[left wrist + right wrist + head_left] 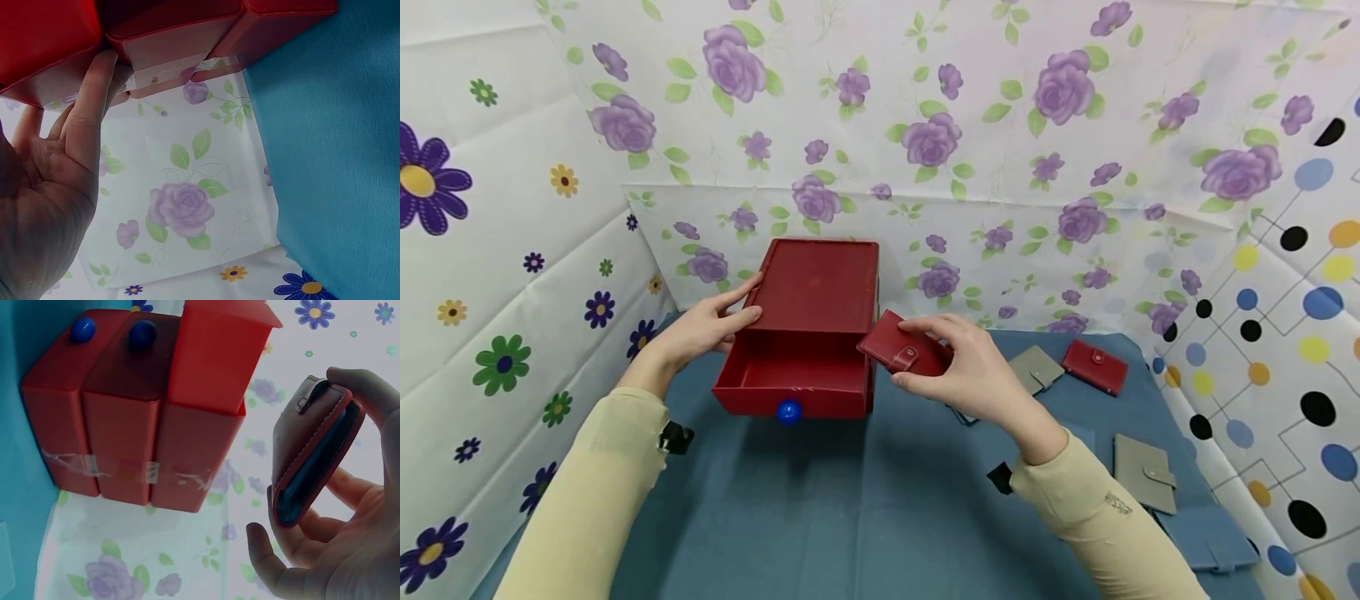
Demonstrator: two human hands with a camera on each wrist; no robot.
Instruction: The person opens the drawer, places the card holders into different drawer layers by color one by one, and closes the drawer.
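Observation:
A red drawer unit [816, 283] stands near the back wall, its top drawer [737, 402] pulled out with a blue knob [789, 412] on the front. Seen from above, the inside of the drawer looks bare. My left hand [692, 335] rests against the unit's left edge; in the left wrist view its fingers [87, 119] lie fairly straight along the red side. Between thumb and fingers, my right hand [977, 367] pinches a small red wallet [891, 342] with a snap strap, beside the drawer's right corner. The right wrist view shows the wallet's dark inner edge.
On the blue tablecloth [820, 517] to the right lie another red wallet [1093, 367], a grey wallet [1036, 369], a second grey wallet [1142, 472] and a blue wallet [1206, 537]. Patterned cloth walls [880, 125] enclose the back and sides.

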